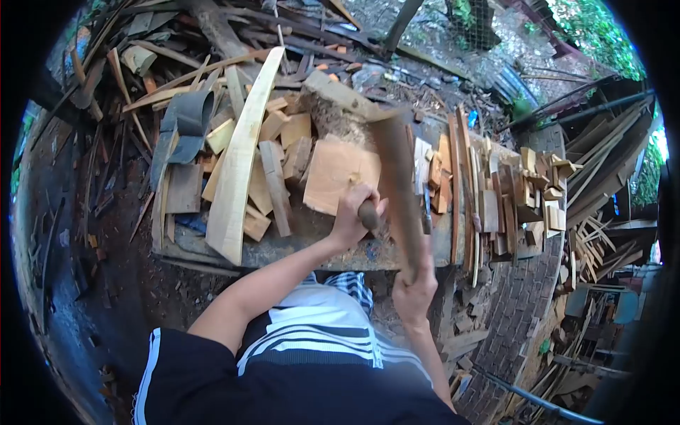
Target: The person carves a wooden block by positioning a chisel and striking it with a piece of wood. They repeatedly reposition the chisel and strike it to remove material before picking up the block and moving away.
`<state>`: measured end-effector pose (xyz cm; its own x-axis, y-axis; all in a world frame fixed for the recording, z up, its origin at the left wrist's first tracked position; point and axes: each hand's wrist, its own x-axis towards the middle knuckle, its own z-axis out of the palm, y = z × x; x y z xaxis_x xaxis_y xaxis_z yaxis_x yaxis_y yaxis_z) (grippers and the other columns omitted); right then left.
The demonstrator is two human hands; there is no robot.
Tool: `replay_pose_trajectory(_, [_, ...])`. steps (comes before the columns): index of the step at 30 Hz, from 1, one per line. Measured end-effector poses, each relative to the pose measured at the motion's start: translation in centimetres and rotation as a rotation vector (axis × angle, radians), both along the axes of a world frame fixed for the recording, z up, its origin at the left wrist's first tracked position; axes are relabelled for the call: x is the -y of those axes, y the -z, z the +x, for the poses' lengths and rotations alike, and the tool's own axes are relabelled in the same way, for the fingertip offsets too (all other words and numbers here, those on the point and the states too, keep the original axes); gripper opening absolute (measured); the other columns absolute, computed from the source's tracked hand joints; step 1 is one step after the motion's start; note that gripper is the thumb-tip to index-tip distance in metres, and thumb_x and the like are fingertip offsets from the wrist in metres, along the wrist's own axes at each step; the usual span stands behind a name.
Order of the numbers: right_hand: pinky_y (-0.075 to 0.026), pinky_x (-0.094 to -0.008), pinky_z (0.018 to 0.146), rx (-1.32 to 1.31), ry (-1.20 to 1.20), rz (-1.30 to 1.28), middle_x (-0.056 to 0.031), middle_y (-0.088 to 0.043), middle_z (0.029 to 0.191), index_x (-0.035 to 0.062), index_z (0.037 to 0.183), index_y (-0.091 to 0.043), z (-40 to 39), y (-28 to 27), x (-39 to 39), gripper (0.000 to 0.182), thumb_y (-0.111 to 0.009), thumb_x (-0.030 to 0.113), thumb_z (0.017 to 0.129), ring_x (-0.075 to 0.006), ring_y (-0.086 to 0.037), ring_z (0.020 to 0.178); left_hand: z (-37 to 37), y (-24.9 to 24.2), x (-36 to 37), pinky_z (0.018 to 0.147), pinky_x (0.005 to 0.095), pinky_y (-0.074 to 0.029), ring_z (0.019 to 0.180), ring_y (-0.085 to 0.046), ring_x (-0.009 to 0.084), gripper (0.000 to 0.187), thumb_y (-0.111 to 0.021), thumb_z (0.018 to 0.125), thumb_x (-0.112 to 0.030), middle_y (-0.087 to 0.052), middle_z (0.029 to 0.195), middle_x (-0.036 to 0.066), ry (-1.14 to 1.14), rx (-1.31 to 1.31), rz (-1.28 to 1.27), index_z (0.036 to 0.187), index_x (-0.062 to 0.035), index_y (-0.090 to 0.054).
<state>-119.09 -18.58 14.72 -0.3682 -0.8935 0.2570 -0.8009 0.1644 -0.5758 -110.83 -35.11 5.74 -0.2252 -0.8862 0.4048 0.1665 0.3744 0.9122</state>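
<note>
- Head view: left hand (352,218) closed in a fist round a short, dark brown, round-ended wooden handle (368,214); the rest of that tool hidden by the fingers.
- Right hand (415,289) closed round the lower end of a long, thick, brown wooden bar (395,170); bar upright in view, motion-blurred, top end tilted slightly left.
- Square, pale orange-brown wooden block (333,173) on the grey, worn table (304,244), at the left hand's far side; fist overlaps its near right corner, can't tell if skin touches it.
- Small rough pale spot on the block's face, just beyond the left fist.
- Block left of the bar and well apart from the right hand.
- Long, tapered, pale yellow wooden plank (244,156) left of the block, offcuts between.
- Dark grey curled sheet (191,124) further left.
- Small cut wood pieces (538,188) piled at right.
</note>
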Motion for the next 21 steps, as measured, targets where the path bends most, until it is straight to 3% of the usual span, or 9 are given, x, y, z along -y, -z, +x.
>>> replay_pose_trajectory(2, [-0.049, -0.0388, 0.095, 0.116, -0.002, -0.231, -0.0295, -0.054, 0.130, 0.0053, 0.146, -0.040, 0.4, 1.1, -0.4, 0.078, -0.049, -0.014, 0.071, -0.0399, -0.061, 0.115, 0.3, -0.5, 0.0, 0.062, 0.0356, -0.043, 0.066, -0.052, 0.0279, 0.024, -0.073, 0.078, -0.004, -0.052, 0.072, 0.012, 0.021, 0.110, 0.059, 0.075, -0.0028, -0.049])
replay_pose_trajectory(4, [-0.048, -0.0383, 0.098, 0.092, -0.097, 0.007, -0.0270, -0.055, 0.132, 0.0057, 0.148, -0.036, 0.1, 1.4, -0.8, 0.081, -0.049, -0.015, 0.071, -0.0374, -0.061, 0.116, -0.2, 0.5, 0.1, 0.062, 0.0355, -0.043, 0.065, -0.053, 0.0264, 0.024, -0.071, 0.079, -0.002, -0.052, 0.072, 0.012, 0.012, 0.064, -0.033, 0.075, -0.0025, -0.048])
replay_pose_trajectory(5, [-0.047, -0.0365, 0.096, 0.022, 0.022, 0.404, -0.0249, -0.057, 0.132, 0.0065, 0.150, -0.034, 0.0, 1.6, -0.6, 0.083, -0.049, -0.014, 0.071, -0.0381, -0.062, 0.114, 0.0, 0.9, -1.1, 0.061, 0.0348, -0.043, 0.064, -0.053, 0.0235, 0.023, -0.070, 0.079, 0.000, -0.052, 0.071, 0.011, 0.064, -0.038, 0.165, 0.075, -0.0020, -0.048])
replay_pose_trajectory(10, [-0.051, -0.0337, 0.073, 0.178, 0.047, 0.006, -0.0235, -0.061, 0.120, 0.0098, 0.154, -0.026, 0.0, 1.4, -0.7, 0.087, -0.048, -0.013, 0.073, -0.0292, -0.065, 0.084, 1.5, 1.0, -0.5, 0.061, 0.0358, -0.044, 0.063, -0.053, 0.0228, 0.025, -0.074, 0.079, -0.002, -0.051, 0.070, 0.010, 0.057, 0.107, 0.007, 0.075, -0.0026, -0.049])
replay_pose_trajectory(12, [-0.052, -0.0412, 0.080, 0.384, 0.262, 0.014, -0.0259, -0.063, 0.118, 0.0152, 0.154, -0.028, -0.4, 1.1, -1.1, 0.090, -0.052, -0.011, 0.071, -0.0425, -0.066, 0.093, 2.6, 2.3, -0.8, 0.097, 0.0408, -0.048, 0.066, -0.051, 0.0197, 0.027, -0.075, 0.077, 0.003, -0.048, 0.071, 0.006, 0.171, 0.155, -0.118, 0.076, -0.0048, -0.049])
replay_pose_trajectory(13, [-0.049, -0.0313, 0.066, 0.215, 0.224, -0.038, -0.0194, -0.062, 0.106, 0.0135, 0.155, -0.025, -1.3, 2.1, -1.1, 0.090, -0.049, -0.012, 0.072, -0.0248, -0.056, 0.071, 3.1, 2.8, -0.9, 0.104, 0.0457, -0.045, 0.073, -0.056, 0.0218, 0.028, -0.077, 0.076, 0.002, -0.051, 0.074, 0.006, 0.253, 0.187, -0.235, 0.076, -0.0052, -0.049])
replay_pose_trajectory(16, [-0.049, -0.0319, 0.066, 0.163, 0.271, 0.096, -0.0193, -0.062, 0.103, 0.0166, 0.155, -0.026, -2.3, 2.4, -2.1, 0.091, -0.049, -0.012, 0.072, -0.0259, -0.055, 0.070, 4.8, 3.5, -1.3, 0.108, 0.0488, -0.042, 0.082, -0.063, 0.0289, 0.028, -0.079, 0.076, -0.005, -0.057, 0.080, 0.009, 0.424, 0.270, -0.301, 0.078, -0.0045, -0.051])
replay_pose_trajectory(17, [-0.051, -0.0474, 0.086, 0.232, 0.308, 0.111, -0.0265, -0.061, 0.122, 0.0183, 0.153, -0.030, -2.1, 2.6, -2.6, 0.091, -0.054, -0.010, 0.070, -0.0458, -0.063, 0.102, 5.0, 3.7, -1.4, 0.107, 0.0467, -0.041, 0.093, -0.065, 0.0248, 0.025, -0.078, 0.076, -0.001, -0.061, 0.086, 0.007, 0.413, 0.273, -0.312, 0.080, -0.0058, -0.054])
replay_pose_trajectory(21, [-0.051, -0.0467, 0.090, 0.251, 0.337, 0.114, -0.0244, -0.059, 0.129, 0.0197, 0.153, -0.031, -1.3, 3.1, -4.4, 0.091, -0.054, -0.009, 0.069, -0.0461, -0.061, 0.108, 4.3, 3.6, -1.8, 0.108, 0.0460, -0.041, 0.101, -0.066, 0.0270, 0.019, -0.074, 0.081, -0.002, -0.061, 0.092, 0.009, 0.171, 0.229, -0.146, 0.086, -0.0049, -0.056])
